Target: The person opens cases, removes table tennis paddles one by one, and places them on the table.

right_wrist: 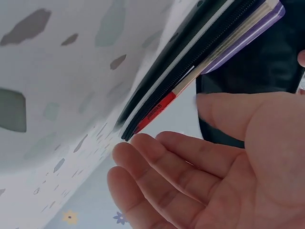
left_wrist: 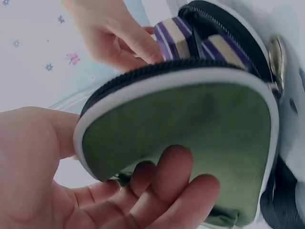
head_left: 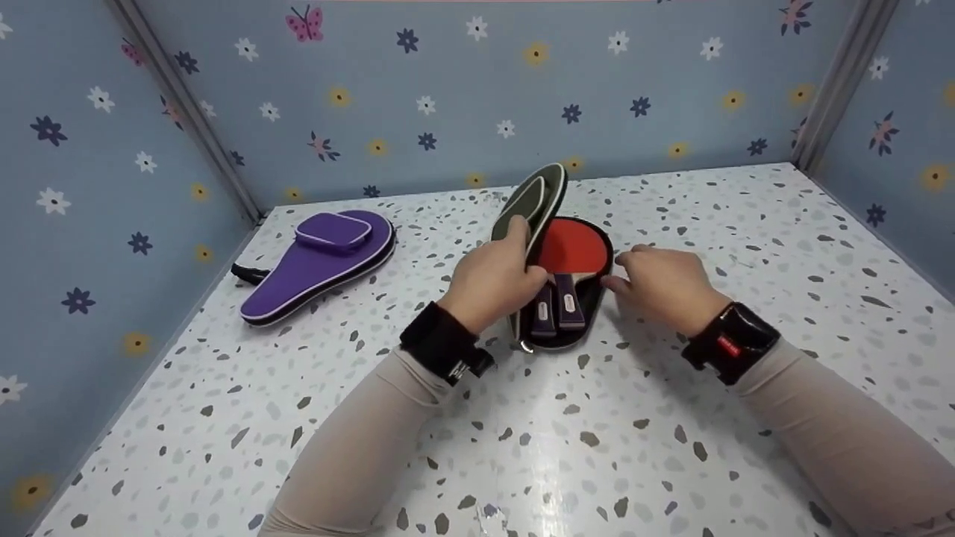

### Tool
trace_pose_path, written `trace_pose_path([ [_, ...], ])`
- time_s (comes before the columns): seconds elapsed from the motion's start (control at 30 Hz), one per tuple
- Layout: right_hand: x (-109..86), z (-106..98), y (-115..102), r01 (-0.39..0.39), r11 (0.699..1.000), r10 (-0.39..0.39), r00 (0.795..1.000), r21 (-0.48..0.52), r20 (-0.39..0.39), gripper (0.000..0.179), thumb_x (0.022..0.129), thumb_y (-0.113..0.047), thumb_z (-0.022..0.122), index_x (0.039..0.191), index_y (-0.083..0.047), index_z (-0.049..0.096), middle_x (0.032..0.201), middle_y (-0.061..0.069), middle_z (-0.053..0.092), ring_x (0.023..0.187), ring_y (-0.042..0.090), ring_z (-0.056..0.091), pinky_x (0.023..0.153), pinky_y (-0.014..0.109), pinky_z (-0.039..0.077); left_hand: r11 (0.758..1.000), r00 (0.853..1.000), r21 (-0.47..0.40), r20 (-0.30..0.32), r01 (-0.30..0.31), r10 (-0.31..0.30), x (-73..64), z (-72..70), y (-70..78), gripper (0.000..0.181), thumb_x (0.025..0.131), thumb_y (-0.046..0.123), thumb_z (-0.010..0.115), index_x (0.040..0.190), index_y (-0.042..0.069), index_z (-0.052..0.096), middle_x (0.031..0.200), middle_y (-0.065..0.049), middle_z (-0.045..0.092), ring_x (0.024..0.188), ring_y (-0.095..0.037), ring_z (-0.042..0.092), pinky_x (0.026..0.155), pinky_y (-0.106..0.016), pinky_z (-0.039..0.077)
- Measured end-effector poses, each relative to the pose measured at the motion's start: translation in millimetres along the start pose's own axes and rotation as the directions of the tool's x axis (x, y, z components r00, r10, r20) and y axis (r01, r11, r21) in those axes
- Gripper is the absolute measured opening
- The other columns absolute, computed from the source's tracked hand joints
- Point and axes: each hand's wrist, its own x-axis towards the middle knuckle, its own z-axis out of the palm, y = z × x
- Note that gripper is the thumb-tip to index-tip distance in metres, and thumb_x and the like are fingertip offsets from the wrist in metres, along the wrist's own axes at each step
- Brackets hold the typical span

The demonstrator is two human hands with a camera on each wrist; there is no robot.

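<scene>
A green table tennis bat case lies open on the table, its white-trimmed lid (head_left: pixel 524 200) raised on the left side. My left hand (head_left: pixel 492 282) grips this lid by its edge, fingers over the green cloth (left_wrist: pixel 205 114) in the left wrist view. Inside the black-lined case are two bats; a red rubber face (head_left: pixel 576 246) shows, with two purple handles (head_left: pixel 571 304) side by side toward me. My right hand (head_left: pixel 660 283) is at the case's right edge, fingers loosely bent with nothing between them. In the right wrist view its fingertips are right by the zipped rim (right_wrist: pixel 164 98).
A purple bat case (head_left: pixel 321 265) with a small pocket and black strap lies closed at the left on the speckled white table (head_left: pixel 522 447). Flower-patterned blue panels (head_left: pixel 477 89) stand at the back and both sides.
</scene>
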Motion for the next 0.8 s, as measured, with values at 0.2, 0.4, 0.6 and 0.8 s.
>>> trace_pose_path([
  [0.2, 0.3, 1.6, -12.7, -0.002, 1.000, 0.002, 1.000, 0.012, -0.018, 0.055, 0.110, -0.056, 0.064, 0.109, -0.002, 0.075, 0.094, 0.014, 0.072, 0.077, 0.033, 0.072, 0.066, 0.055, 0.060, 0.998, 0.993, 0.037, -0.110, 0.042, -0.038, 1.5, -15.1, -15.1, 0.038, 0.103, 0.033, 0.063, 0.131, 0.013, 0.047, 0.091, -0.007, 0.070, 0.074, -0.029, 0.067, 0.063, -0.047, 0.051],
  [0.4, 3.1, 4.1, -31.4, 0.006, 1.000, -0.006, 1.000, -0.012, -0.021, 0.059, 0.107, -0.061, 0.064, 0.099, -0.003, 0.071, 0.089, 0.012, 0.071, 0.076, 0.032, 0.070, 0.064, 0.054, 0.059, 0.991, 0.984, 0.078, -0.150, 0.106, -0.094, 0.9, -26.1, -35.4, 0.032, 0.107, 0.039, 0.061, 0.125, 0.015, 0.052, 0.086, -0.005, 0.069, 0.072, -0.029, 0.066, 0.061, -0.047, 0.050],
  [0.6, 5.7, 6.0, -50.8, -0.028, 0.997, 0.028, 1.000, -0.071, -0.003, 0.070, 0.105, -0.070, 0.060, 0.070, -0.010, 0.054, 0.068, 0.005, 0.056, 0.060, 0.027, 0.060, 0.053, 0.046, 0.052, 0.986, 0.978, 0.081, -0.161, 0.147, -0.133, -5.2, -31.2, -58.0, 0.036, 0.106, 0.041, 0.060, 0.125, 0.011, 0.056, 0.092, -0.009, 0.072, 0.077, -0.032, 0.069, 0.068, -0.052, 0.053],
  [0.8, 9.5, 9.8, -62.3, -0.034, 0.995, 0.032, 0.999, -0.096, -0.021, 0.075, 0.102, -0.076, 0.060, 0.061, -0.015, 0.042, 0.058, -0.002, 0.038, 0.053, 0.023, 0.053, 0.047, 0.038, 0.041, 0.987, 0.980, -0.027, -0.114, 0.161, -0.163, -11.4, -39.2, -79.4, 0.034, 0.104, 0.042, 0.057, 0.118, 0.013, 0.064, 0.092, -0.005, 0.073, 0.080, -0.029, 0.070, 0.071, -0.047, 0.052],
])
